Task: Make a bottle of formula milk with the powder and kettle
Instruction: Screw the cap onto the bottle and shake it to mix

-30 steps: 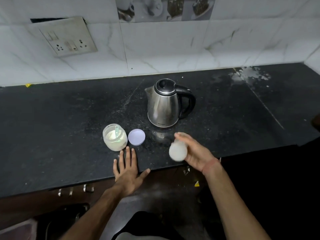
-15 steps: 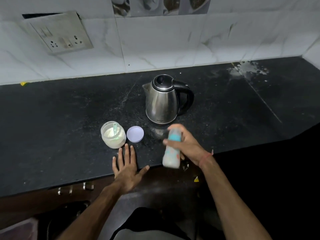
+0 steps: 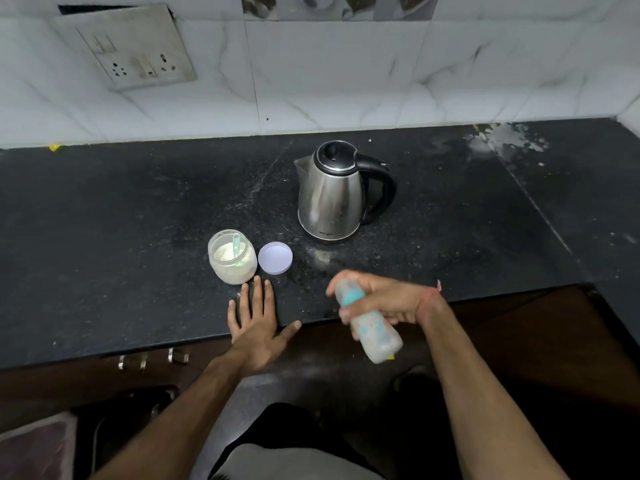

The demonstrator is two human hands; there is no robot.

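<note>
I am swinging the bottle [image 3: 370,327] again, base now tipped toward me off the worktop [image 3: 104,237] edge, right hand [image 3: 388,303] fingers clamped around it: probably mixing. Left hand [image 3: 256,327] is lying flat, fingers apart. The open jar [image 3: 232,258] is holding powder and a scoop; kettle [image 3: 332,195] is behind.

We are looking at a home kitchen: a black stone counter [image 3: 121,220] across the frame's middle, marble-look wall tiles [image 3: 346,74] above, a socket plate [image 3: 128,46] (rather grimy) upper left, a steel kettle [image 3: 330,199] at centre.
</note>
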